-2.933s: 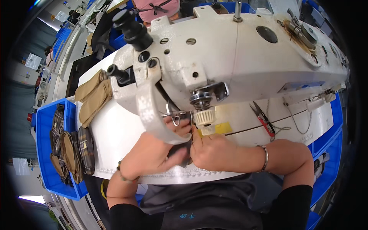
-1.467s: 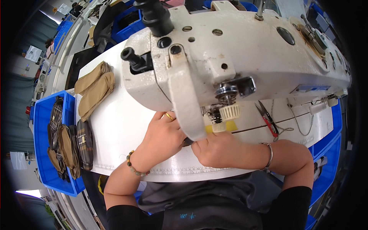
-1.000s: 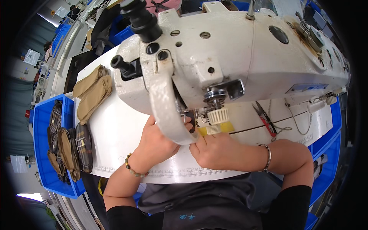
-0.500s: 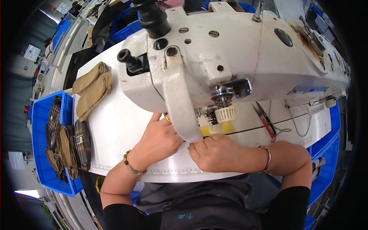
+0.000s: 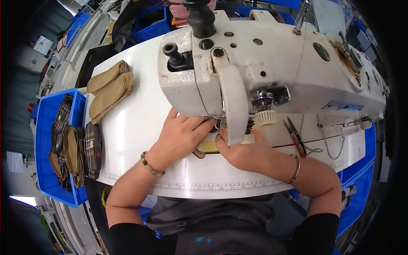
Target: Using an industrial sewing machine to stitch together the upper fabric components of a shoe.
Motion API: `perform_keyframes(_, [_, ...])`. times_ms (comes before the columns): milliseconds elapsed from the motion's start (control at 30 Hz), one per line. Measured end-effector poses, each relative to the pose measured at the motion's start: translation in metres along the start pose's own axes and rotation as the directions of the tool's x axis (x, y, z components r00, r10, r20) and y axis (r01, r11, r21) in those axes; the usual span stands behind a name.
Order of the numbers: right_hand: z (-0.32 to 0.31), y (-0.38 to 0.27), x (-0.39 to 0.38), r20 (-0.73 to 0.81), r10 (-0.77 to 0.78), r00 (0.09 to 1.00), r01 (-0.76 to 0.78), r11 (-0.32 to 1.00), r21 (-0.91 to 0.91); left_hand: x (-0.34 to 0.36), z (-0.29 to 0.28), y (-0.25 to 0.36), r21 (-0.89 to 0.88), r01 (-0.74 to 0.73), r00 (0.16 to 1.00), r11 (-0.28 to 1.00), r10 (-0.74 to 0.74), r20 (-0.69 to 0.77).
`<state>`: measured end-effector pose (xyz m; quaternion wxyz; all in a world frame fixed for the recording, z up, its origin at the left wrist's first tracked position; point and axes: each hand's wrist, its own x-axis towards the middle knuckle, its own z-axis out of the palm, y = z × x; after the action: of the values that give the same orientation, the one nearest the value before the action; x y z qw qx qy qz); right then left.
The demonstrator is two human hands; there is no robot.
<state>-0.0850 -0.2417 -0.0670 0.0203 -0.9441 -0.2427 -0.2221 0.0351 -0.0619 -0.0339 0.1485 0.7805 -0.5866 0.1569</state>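
Note:
In front of me stands a white sewing machine (image 5: 280, 55), with a pale lever (image 5: 236, 102) hanging in front of its needle area. My left hand (image 5: 180, 138) lies on the white table left of the needle area, its fingertips pressed together at a small dark piece (image 5: 216, 126). What that piece is stays mostly hidden. My right hand (image 5: 248, 151) is on the other side, fingers bent and partly behind the lever; its thumb reaches the same spot. Between the hands, a yellow strip (image 5: 208, 147) shows on the machine bed, with a curved brown edge (image 5: 198, 153) beside it.
Red-and-black thread snips (image 5: 296, 138) lie right of the hands, beside a looped cord (image 5: 335, 148). Tan fabric pieces (image 5: 111, 95) are stacked at the table's left. A blue bin (image 5: 41, 140) there holds tan and plaid pieces (image 5: 74, 148). A ruler scale (image 5: 204, 187) runs along the front edge.
My view has shifted, so the machine appears farther right. My hands have moved apart a little and nearer the needle area; the yellow strip now shows between them.

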Motion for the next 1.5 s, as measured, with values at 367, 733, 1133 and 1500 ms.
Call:
perform_keyframes(367, [0.027, 0.02, 0.018, -0.182, 0.394, 0.901, -0.254, 0.819, 0.515, 0.0, 0.008, -0.014, 0.079, -0.139, 0.973, 0.987, 0.151, -0.176])
perform_keyframes(733, [0.019, 0.023, 0.02, -0.241, 0.18, 0.954, -0.101, 0.946, 0.307, -0.002, 0.029, -0.008, -0.042, 0.065, 0.981, 0.997, -0.072, -0.181])
perform_keyframes(1133, [0.03, 0.026, 0.007, -0.229, 0.183, 0.956, -0.136, 0.969, 0.207, 0.003, 0.014, -0.007, 0.102, -0.034, 0.96, 0.994, 0.061, -0.273])
perform_keyframes(1500, [0.012, 0.022, 0.013, -0.091, 0.221, 0.971, -0.221, 0.975, 0.005, 0.006, 0.009, -0.013, 0.151, -0.23, 0.906, 0.961, 0.268, -0.327])
